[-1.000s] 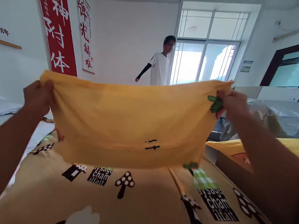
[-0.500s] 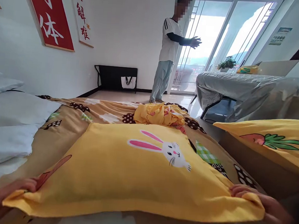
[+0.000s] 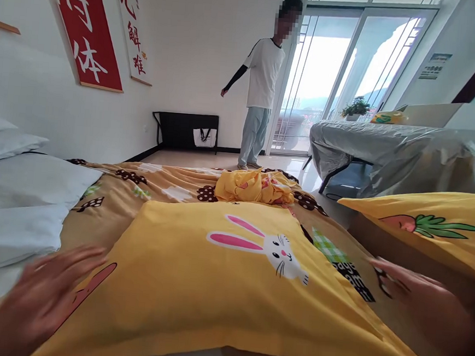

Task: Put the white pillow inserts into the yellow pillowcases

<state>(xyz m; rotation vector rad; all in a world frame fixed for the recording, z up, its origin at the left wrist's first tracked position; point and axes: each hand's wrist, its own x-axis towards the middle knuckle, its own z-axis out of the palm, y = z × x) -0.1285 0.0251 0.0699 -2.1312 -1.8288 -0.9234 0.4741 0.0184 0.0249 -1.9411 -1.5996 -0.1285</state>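
A yellow pillowcase [image 3: 212,286] with a pink-eared rabbit print lies flat on the tan patterned bedspread [image 3: 108,201] in front of me. My left hand [image 3: 47,294] hovers blurred at its near left corner, fingers spread, holding nothing. My right hand [image 3: 420,307] is at the near right side of the pillowcase, fingers apart, also holding nothing. Whether either hand touches the cloth is unclear.
A crumpled yellow cloth [image 3: 255,186] lies farther up the bed. White pillows [image 3: 17,204] are stacked at the left. A carrot-print yellow pillow [image 3: 431,226] sits at the right. A person [image 3: 261,81] stands by the glass doors. A plastic-covered table [image 3: 388,146] stands at right.
The pillowcase was held up stretched between both hands, then laid flat on the bed. Both hands have since let go of its near corners and opened.
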